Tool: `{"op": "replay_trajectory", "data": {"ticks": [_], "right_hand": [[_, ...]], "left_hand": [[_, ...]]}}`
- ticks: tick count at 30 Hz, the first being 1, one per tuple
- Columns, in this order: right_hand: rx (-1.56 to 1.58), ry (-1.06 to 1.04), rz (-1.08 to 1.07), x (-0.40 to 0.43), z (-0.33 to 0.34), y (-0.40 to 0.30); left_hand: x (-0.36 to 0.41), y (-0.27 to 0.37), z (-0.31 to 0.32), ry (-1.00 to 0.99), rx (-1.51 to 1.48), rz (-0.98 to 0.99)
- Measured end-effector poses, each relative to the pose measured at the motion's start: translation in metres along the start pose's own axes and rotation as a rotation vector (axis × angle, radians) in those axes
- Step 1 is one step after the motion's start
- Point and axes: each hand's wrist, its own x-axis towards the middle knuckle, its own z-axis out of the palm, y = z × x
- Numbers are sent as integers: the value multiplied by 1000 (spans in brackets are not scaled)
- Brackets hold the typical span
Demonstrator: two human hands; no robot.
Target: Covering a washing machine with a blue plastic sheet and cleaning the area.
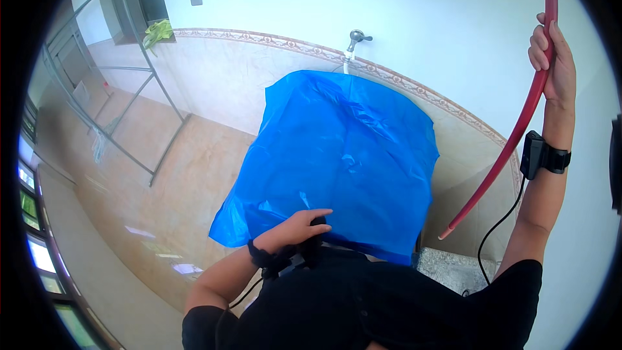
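My right hand [555, 61] is raised at the upper right, its fingers closed around a long red hose or pole [515, 136]. The red piece runs out of the top of the view and tapers down to a pale tip beside the blue sheet. A blue plastic sheet [379, 170] lies draped over something in front of me, and what it covers is hidden. My left hand [303, 227] is near my body at the sheet's lower edge, thumb and forefinger apart around a dark object that is partly hidden; its hold is unclear.
A wall tap [357, 39] with a white pipe stands behind the sheet. At the left is a metal rack frame [167, 92] on the tiled floor. A yellow-green cloth [158, 32] rests on the window sill. A speckled stone surface [449, 270] lies at the lower right, near a black cable.
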Motion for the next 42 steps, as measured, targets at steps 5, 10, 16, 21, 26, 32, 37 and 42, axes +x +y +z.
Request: {"op": "replay_trajectory", "data": {"ticks": [5,10,16,21,26,32,37,42], "right_hand": [[18,86,-64,13,2,-17],[-36,164,-66,24,0,-42],[-54,141,-85,61,-46,-74],[81,77,-96,74,-38,-74],[84,348,-46,53,27,-56],[314,421,-123,28,56,-24],[363,372,-219,12,45,-36],[539,283,-180,15,-20,-25]], "left_hand": [[0,49,-1,-3,-11,109],[3,88,-15,142,6,309],[10,121,-16,-75,-115,238],[18,134,-7,58,-13,397],[29,143,-11,168,64,503],[14,129,-28,154,206,248],[-31,127,-56,237,332,169],[-67,94,-105,370,405,60]]}}
